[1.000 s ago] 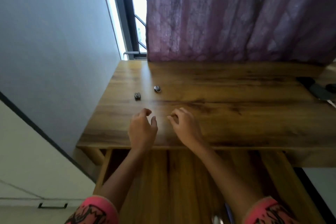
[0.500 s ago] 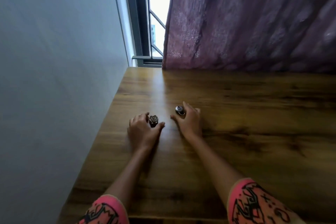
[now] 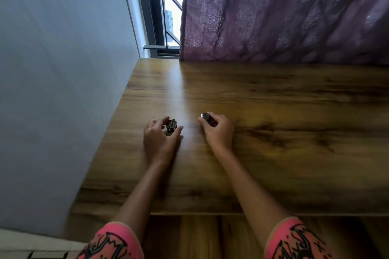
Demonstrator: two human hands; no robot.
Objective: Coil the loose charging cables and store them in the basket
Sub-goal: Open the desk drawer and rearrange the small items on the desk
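Note:
Two small dark objects lie on the wooden table. My left hand has its fingers and thumb curled round the left one, a dark ridged knob-like piece. My right hand pinches the right one, a small dark piece with a shiny metal end. No charging cable and no basket show in this view.
A blue-grey wall runs along the table's left edge. A purple patterned curtain hangs down to the table's back edge, with a barred window beside it. Below the front edge a wooden panel shows between my pink sleeves.
Both hands reached forward from the table's front edge to the two small pieces and closed on them. The camera moved in closer to the table.

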